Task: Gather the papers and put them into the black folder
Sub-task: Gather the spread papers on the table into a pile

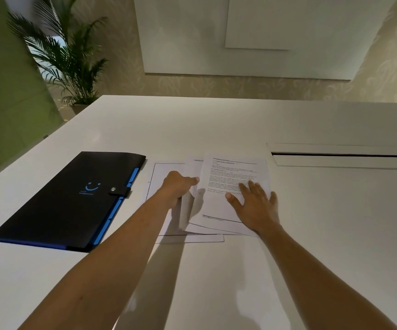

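Note:
Several printed papers (pixel 226 177) lie overlapping on the white table (pixel 216 120), fanned at slightly different angles. My left hand (pixel 177 185) pinches the left edge of the top sheets, lifting that edge a little. My right hand (pixel 255 204) lies flat with fingers spread on the lower right of the top sheet. The black folder (pixel 66 201) lies shut to the left of the papers, with blue tabs along its right side, a blue smile logo and a snap strap fastened.
A long cable slot (pixel 345 154) with a raised flap runs across the table to the right of the papers. A potted palm (pixel 71 58) stands beyond the table's far left corner. A white wall panel (pixel 252 36) is behind.

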Tool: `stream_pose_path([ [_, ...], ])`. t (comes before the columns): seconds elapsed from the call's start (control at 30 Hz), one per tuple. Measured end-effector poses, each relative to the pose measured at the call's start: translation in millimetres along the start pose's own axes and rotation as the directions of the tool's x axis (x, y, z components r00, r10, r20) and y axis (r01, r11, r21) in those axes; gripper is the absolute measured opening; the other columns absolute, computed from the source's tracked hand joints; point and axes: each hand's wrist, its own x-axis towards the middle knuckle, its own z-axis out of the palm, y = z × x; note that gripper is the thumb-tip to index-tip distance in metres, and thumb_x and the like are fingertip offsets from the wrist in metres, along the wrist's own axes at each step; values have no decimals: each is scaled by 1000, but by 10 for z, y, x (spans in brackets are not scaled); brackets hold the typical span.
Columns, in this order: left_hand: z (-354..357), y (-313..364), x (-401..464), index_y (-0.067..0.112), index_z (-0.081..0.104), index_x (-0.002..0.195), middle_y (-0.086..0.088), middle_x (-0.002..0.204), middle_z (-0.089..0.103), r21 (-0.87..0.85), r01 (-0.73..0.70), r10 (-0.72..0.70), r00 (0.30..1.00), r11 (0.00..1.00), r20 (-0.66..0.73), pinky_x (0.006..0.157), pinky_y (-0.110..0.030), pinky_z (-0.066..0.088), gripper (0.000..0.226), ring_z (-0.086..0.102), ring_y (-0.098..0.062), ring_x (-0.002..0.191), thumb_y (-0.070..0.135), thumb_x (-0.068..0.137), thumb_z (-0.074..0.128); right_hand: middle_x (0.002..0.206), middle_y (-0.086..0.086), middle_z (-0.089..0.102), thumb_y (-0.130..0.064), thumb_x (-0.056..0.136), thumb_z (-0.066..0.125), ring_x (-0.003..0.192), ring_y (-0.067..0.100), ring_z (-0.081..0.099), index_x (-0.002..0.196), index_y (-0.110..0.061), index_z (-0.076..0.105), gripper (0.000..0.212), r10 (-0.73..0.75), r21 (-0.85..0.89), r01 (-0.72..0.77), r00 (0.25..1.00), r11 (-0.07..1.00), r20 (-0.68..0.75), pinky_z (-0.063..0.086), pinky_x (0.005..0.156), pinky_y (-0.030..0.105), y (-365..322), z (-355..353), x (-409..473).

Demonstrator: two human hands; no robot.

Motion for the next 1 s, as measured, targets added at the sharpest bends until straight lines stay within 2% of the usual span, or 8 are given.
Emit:
stream_pose_path([
  [0.1,44,9,-9,-8,47,131,-25,136,49,-123,-14,15,1000,992,10,87,-34,43,69,50,-36,121,33,83,73,158,3,31,-79,83,-2,146,22,23,147,-29,34,89,-1,4,1,1000,1000,-1,18,113,59,10,1,0],
  [0.2,112,-1,-23,-3,43,137,-20,137,52,-145,-32,43,997,989,69,104,-41,42,71,51,-33,123,31,82,73,158,3,31,-81,83,-2,147,21,22,147,-29,34,90,-31,15,30,1000,999,2,16,114,58,8,9,0],
  [0.43,194,-38,-116,3,58,123,-13,120,66,-157,-131,154,977,979,147,98,-41,50,47,63,-27,108,4,80,75,160,1,27,-84,81,4,146,17,22,147,-30,36,91,-93,163,92,996,982,4,11,117,51,-90,31,-17],
  [0.57,167,-41,-182,13,57,118,-2,111,68,-175,-255,276,954,951,112,79,-24,52,44,63,-21,106,-3,80,71,160,4,25,-76,88,24,144,22,28,148,-24,35,80,-36,381,59,997,923,-68,27,114,47,-191,-97,-38],
  [0.7,24,18,-282,20,49,126,-1,119,64,-340,-339,399,909,877,124,80,-24,54,51,62,-16,108,2,83,70,145,6,47,-44,88,64,126,26,50,143,-18,38,67,307,765,-143,949,628,-74,44,99,37,-140,-283,66],
  [0.8,-132,111,-367,22,43,133,-2,125,60,-379,-420,498,857,825,133,87,-34,56,58,60,-19,112,10,84,71,123,2,66,-29,87,71,99,17,68,125,-20,57,41,292,949,-245,939,200,181,56,84,35,-74,-453,183],
  [0.83,-181,150,-386,23,43,133,-2,126,59,-358,-453,522,844,816,122,88,-37,56,58,59,-19,113,13,84,72,117,2,70,-24,87,71,91,16,71,113,-22,62,27,255,959,-248,944,137,208,59,77,34,-59,-501,215],
  [1.0,-357,382,-496,32,45,120,3,119,59,-265,-593,594,800,760,-85,84,-39,58,45,61,-21,109,22,84,72,109,-4,71,-11,87,69,96,18,71,112,-17,59,27,161,980,60,983,191,-92,60,75,30,-123,-795,345],
])
